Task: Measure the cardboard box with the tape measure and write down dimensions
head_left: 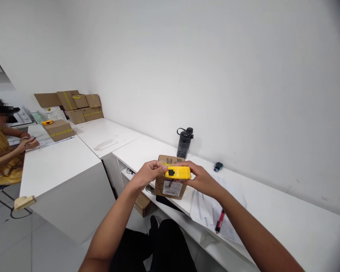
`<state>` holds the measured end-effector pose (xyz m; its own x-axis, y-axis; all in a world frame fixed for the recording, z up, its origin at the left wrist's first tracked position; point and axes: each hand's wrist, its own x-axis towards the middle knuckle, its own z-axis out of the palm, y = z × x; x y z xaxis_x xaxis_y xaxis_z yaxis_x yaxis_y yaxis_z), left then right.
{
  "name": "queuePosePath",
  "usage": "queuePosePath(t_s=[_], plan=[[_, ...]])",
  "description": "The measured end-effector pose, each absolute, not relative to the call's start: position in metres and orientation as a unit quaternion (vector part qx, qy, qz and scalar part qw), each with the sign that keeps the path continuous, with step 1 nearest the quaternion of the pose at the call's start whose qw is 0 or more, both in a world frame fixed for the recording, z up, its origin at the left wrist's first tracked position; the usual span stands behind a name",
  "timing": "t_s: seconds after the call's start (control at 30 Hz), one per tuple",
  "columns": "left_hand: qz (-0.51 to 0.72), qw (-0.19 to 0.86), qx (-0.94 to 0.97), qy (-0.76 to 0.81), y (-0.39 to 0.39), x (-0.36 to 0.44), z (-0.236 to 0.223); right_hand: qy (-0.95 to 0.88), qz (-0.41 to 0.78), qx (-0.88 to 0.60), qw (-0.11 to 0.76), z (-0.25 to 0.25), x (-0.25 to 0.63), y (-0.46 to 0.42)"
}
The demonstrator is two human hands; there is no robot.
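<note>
Head view, my two hands out front over the white table (274,206). Yellow tape measure (179,172) sits between them, across the front of a cardboard box (170,180) near the table's edge; I cannot tell whether it touches the box. Right hand (200,178): fingers wrapped about the right end of the casing, firm hold. Left hand (149,173): fingers pinched together at the left end, a bit of yellow strip showing there. White label on the box's near face, below the tape.

Behind the box, a dark bottle (183,145), upright, near the wall. Farther right, a small dark object (218,166), too small to identify. Loose papers (201,206) right of the box, a red-and-black pen (220,222) lying on them. Off left, a co-worker's hand (31,143) holds a pen at another table.
</note>
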<state>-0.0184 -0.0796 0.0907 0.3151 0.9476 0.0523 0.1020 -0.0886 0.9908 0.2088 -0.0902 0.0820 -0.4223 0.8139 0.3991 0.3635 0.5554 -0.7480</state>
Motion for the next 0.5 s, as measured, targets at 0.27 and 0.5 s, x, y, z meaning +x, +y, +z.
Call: queuePosePath(t_s=[0.27,0.5], plan=[[0.406,0.487,0.584,0.507,-0.008,-0.044,0.078,-0.664,0.311,-0.479,0.482,0.058,0.300,-0.056],[0.344,0.435,0.594,0.582,0.004,-0.027,0.040,-0.721,0.295,-0.472,0.413,0.030,0.298,-0.043]])
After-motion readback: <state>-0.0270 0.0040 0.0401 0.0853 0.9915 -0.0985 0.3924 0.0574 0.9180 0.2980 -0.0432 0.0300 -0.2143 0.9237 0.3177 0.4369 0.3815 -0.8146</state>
